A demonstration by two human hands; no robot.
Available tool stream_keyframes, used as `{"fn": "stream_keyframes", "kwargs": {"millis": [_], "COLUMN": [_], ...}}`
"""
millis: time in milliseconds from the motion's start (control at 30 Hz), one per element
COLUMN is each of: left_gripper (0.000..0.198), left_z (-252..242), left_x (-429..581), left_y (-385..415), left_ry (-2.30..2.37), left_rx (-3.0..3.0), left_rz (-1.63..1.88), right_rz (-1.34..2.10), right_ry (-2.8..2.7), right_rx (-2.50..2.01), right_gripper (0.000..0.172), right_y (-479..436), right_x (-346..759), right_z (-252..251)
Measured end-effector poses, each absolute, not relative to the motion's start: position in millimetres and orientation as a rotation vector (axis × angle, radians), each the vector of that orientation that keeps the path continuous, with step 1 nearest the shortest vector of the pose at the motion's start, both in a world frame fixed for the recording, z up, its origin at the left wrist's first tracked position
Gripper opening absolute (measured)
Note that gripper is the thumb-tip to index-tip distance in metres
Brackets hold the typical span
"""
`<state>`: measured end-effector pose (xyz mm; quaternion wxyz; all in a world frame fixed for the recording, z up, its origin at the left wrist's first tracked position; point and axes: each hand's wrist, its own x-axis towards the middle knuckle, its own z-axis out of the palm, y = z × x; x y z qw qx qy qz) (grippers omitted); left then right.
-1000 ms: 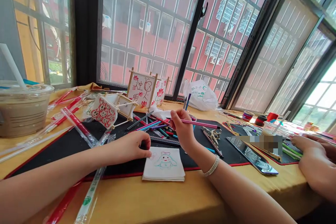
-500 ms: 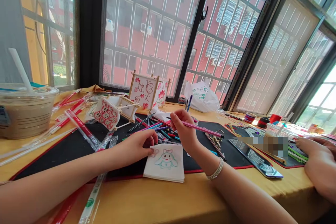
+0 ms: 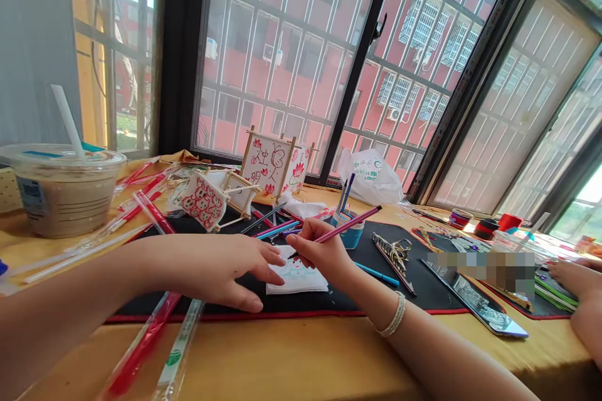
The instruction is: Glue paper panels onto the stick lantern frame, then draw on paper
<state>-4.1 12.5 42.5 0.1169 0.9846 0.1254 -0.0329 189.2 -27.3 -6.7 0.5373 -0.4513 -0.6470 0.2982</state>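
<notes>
The right hand (image 3: 324, 257) pinches a pink marker (image 3: 348, 227) against a paper napkin (image 3: 301, 282) on a black mat (image 3: 423, 285); the spread left hand (image 3: 221, 266) reaches its edge. Thin paper could slide or bleed under pressure.

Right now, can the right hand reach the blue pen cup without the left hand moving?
Probably yes. The right hand sits just in front of the blue pen cup, with nothing standing between them on the black mat, and the left hand lies on its far side. The pink marker it holds would likely need setting down first.
</notes>
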Motion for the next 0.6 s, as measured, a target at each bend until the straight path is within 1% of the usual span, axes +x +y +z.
{"fn": "stream_keyframes", "kwargs": {"millis": [100, 167, 233, 400, 600], "left_gripper": [0.061, 0.072, 0.077, 0.075, 0.069], "left_z": [45, 43, 41, 38, 38], "left_x": [-8, -8, -8, -9, -8], "left_y": [3, 0, 0, 2, 5], "left_ry": [0.476, 0.521, 0.522, 0.509, 0.503], "left_rx": [2.833, 2.838, 2.858, 2.862, 2.870], "left_rz": [-0.288, -0.321, -0.335, -0.331, -0.334], "right_rz": [0.634, 0.615, 0.594, 0.462, 0.429], "right_ry": [-1.634, -1.697, -1.753, -1.838, -1.884], "right_rx": [-1.158, -1.204, -1.228, -1.228, -1.218], "right_gripper": [0.037, 0.031, 0.027, 0.027, 0.026], "right_y": [-24, -21, -20, -19, -21], "right_x": [186, 185, 186, 185, 183], "right_z": [-16, -23, -29, -33, -29]}}
